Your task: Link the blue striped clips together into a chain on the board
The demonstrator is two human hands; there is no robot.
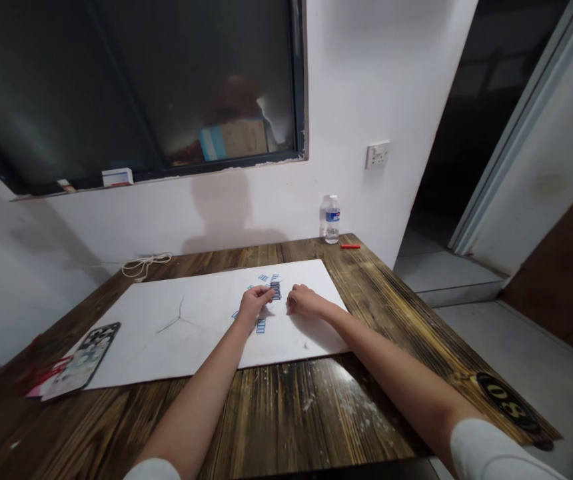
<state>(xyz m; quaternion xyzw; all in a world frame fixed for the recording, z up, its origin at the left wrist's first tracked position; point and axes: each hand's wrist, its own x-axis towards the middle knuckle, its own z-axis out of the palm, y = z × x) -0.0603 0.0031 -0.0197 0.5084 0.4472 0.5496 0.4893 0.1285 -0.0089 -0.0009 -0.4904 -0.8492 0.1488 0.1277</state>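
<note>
The person's left hand (254,303) rests on a white board (311,280), its fingers (267,291) bunched and curled, with the fingertips at or just beside a small stack of blue clips (275,290) (their exact kind is too small to tell). Whether anything is pinched there cannot be determined, as the hand hides the grip. The right hand (306,301) rests on the board just right of that stack, its fingers loosely curled with nothing visible in them, though the inside of the curl is out of sight. A second stack of blue clips (261,325) lies just below the left hand, and single blue clips (263,277) lie loose beyond it. Pieces this small are judged best worked with the fingertips alone and the wrists kept low, so that knuckles do not brush neighbouring stacks. The board lies on a dark wooden table (286,427). A water bottle (331,220) and a red stick (350,246) sit at the table's far edge, a white cord (144,265) lies near the far left, and a phone in a patterned case (84,357) overlaps the board's left corner.
</note>
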